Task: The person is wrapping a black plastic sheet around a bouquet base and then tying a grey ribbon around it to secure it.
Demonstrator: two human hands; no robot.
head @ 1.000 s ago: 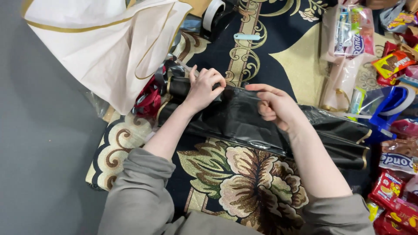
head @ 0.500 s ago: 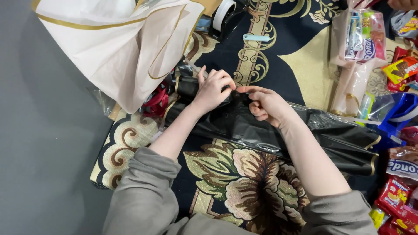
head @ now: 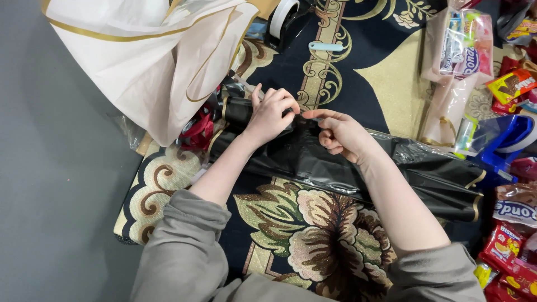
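Note:
A long sheet of shiny black wrapping film point(head: 358, 168) with a gold edge lies across a dark floral rug point(head: 313, 246). Its left end is gathered into a dark roll point(head: 238, 110). My left hand point(head: 271, 114) is closed over the gathered film beside that roll. My right hand point(head: 338, 133) pinches the top edge of the same film, its fingertips almost touching the left hand. A red ribbon point(head: 197, 131) lies just left of the roll.
A big white sheet with a gold stripe point(head: 151, 61) covers the upper left. A tape roll point(head: 282, 17) and a pale blue clip point(head: 326, 47) lie at the top. Snack packets point(head: 512, 251), a blue tape dispenser point(head: 506, 142) and wrapped bundles point(head: 461, 50) crowd the right. Grey floor point(head: 50, 184) is at left.
My right hand slid left along the film's top edge toward my left hand, which shifted slightly to the right on the gathered end. The two hands are now close together.

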